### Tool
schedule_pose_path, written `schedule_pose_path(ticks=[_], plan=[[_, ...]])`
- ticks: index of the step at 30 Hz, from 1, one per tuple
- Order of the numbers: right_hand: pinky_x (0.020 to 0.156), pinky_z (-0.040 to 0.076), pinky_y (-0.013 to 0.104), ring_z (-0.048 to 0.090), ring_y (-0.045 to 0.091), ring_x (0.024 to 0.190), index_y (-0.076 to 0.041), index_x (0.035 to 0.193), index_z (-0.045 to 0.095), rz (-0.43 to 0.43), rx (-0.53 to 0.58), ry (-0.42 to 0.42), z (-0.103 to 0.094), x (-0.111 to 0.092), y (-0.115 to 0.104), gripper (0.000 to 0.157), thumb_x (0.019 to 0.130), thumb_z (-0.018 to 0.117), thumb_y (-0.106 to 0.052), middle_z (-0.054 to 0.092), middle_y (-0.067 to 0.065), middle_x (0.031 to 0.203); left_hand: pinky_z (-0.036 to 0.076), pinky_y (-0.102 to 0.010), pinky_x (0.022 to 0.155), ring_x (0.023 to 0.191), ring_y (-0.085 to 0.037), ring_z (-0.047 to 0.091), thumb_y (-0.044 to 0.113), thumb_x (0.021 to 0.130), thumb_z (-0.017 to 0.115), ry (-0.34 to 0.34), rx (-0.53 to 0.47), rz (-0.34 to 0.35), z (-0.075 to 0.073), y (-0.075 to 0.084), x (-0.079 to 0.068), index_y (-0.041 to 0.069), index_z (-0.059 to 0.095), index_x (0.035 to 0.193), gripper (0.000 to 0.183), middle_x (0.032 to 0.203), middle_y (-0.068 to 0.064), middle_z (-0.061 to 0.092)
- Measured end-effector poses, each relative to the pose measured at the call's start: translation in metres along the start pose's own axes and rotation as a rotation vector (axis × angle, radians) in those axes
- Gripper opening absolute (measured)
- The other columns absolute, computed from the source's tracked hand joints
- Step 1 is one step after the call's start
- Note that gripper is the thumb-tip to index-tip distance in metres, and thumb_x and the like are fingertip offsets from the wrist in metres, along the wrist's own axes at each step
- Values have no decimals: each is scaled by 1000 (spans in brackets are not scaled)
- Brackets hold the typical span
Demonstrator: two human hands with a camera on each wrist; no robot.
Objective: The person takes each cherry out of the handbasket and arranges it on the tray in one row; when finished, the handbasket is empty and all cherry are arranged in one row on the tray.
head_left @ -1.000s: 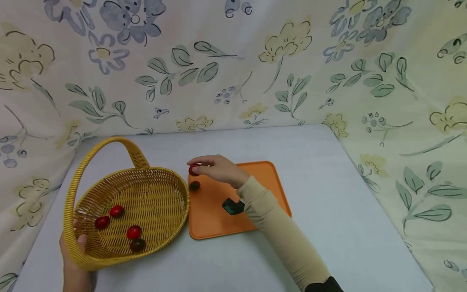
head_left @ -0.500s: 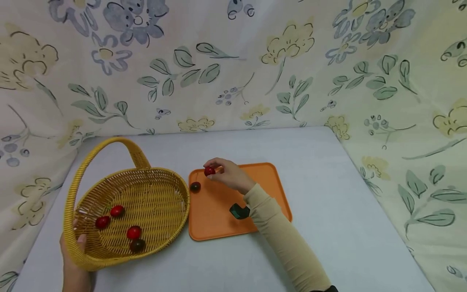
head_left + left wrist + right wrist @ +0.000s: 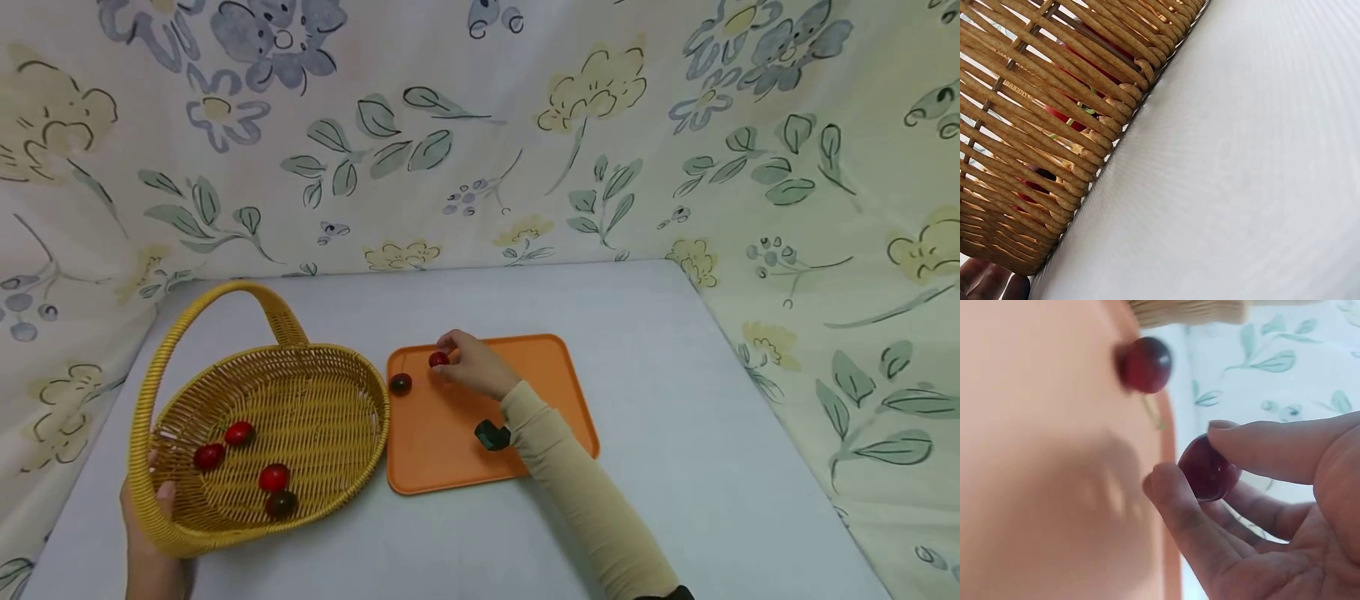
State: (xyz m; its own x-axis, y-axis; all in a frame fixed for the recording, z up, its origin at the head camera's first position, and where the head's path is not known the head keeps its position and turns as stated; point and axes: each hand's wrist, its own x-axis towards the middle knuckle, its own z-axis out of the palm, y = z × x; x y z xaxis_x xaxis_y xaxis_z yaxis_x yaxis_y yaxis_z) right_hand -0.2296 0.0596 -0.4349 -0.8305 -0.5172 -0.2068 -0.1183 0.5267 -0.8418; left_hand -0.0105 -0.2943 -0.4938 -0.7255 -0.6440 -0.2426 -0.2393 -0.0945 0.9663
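My right hand [image 3: 478, 367] pinches a red cherry [image 3: 438, 359] between thumb and fingertips, over the far left part of the orange tray [image 3: 450, 462]. In the right wrist view the held cherry [image 3: 1209, 469] looks dark red and glossy. A darker cherry [image 3: 401, 383] with a thin stem lies on the tray by its left edge, apart from the hand. My left hand [image 3: 153, 533] grips the near left side of the yellow woven basket [image 3: 322, 417], its thumb over the rim. Fingertips [image 3: 991, 281] show at the basket's lower edge in the left wrist view.
Several cherries, red ones [image 3: 240, 433] and a dark one [image 3: 281, 504], lie in the basket. Its tall handle [image 3: 150, 400] arches over the left side. The basket's right rim adjoins the tray. A floral cloth [image 3: 480, 167] hangs behind the white table [image 3: 675, 400].
My right hand has moved right, from the tray's far left corner inward over the tray, then slightly nearer, with the cherry still in its fingers. My left hand and the basket have stayed put.
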Motion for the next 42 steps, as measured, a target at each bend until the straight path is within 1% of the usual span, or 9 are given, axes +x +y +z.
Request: schedule_pose_path(ticks=[3, 5, 9, 16, 23, 28, 33, 39, 42], plan=[[79, 51, 28, 59, 19, 97, -8, 118, 56, -24, -163, 11, 3, 3, 6, 32, 89, 67, -17, 59, 6, 111, 4, -25, 118, 142, -4, 10, 27, 104, 33, -1, -19, 2, 0, -3, 2, 37, 16, 146, 46, 155, 13, 12], [82, 50, 27, 58, 18, 100, -8, 116, 58, -54, -214, -2, 5, 5, 9, 32, 87, 69, -16, 59, 5, 112, 5, -26, 118, 142, -4, 10, 27, 104, 32, -1, -20, 2, -1, -5, 4, 37, 16, 146, 46, 155, 14, 12], [93, 48, 29, 57, 17, 107, -9, 119, 57, -85, -254, -31, 10, 6, 9, 36, 86, 71, -17, 60, 4, 116, 7, -26, 118, 142, -4, 12, 27, 104, 33, 5, -41, 2, 0, -7, 6, 37, 18, 146, 45, 155, 14, 14], [98, 45, 29, 56, 16, 110, -9, 122, 56, -60, -231, -48, 16, 8, 7, 40, 86, 72, -19, 60, 3, 120, 8, -25, 118, 142, -4, 12, 25, 104, 36, 13, -97, -7, 1, -3, 5, 36, 20, 145, 46, 155, 14, 15], [95, 47, 28, 56, 14, 105, -9, 120, 56, -77, -245, -43, 20, 12, 11, 41, 85, 73, -21, 60, 3, 117, 6, -25, 118, 142, -6, 12, 26, 103, 38, 16, -60, 4, 2, 1, 1, 36, 21, 146, 47, 154, 13, 15], [94, 47, 28, 56, 14, 105, -9, 119, 57, -84, -260, -35, 22, 14, 13, 39, 85, 73, -21, 60, 2, 116, 7, -29, 118, 142, -9, 12, 28, 102, 41, -15, -48, 26, 1, -1, 2, 36, 20, 146, 49, 153, 11, 13], [93, 47, 28, 55, 15, 104, -9, 118, 57, -87, -281, -27, 23, 16, 14, 39, 85, 73, -21, 59, 3, 115, 9, -32, 118, 142, -10, 12, 30, 102, 41, -29, -33, 11, 0, -1, 2, 39, 18, 145, 50, 152, 12, 13], [92, 47, 28, 55, 14, 102, -9, 118, 57, -88, -281, -32, 24, 17, 17, 41, 84, 74, -22, 60, 3, 113, 5, -28, 118, 141, -8, 10, 29, 103, 38, -29, -15, 15, -1, -2, 2, 38, 17, 146, 49, 152, 12, 12], [93, 47, 28, 55, 15, 105, -9, 121, 55, -87, -276, -53, 21, 16, 15, 44, 84, 73, -24, 59, 2, 116, 7, -26, 118, 141, -9, 11, 29, 102, 40, -34, -31, 37, 0, -2, 2, 36, 18, 145, 49, 152, 11, 14]])
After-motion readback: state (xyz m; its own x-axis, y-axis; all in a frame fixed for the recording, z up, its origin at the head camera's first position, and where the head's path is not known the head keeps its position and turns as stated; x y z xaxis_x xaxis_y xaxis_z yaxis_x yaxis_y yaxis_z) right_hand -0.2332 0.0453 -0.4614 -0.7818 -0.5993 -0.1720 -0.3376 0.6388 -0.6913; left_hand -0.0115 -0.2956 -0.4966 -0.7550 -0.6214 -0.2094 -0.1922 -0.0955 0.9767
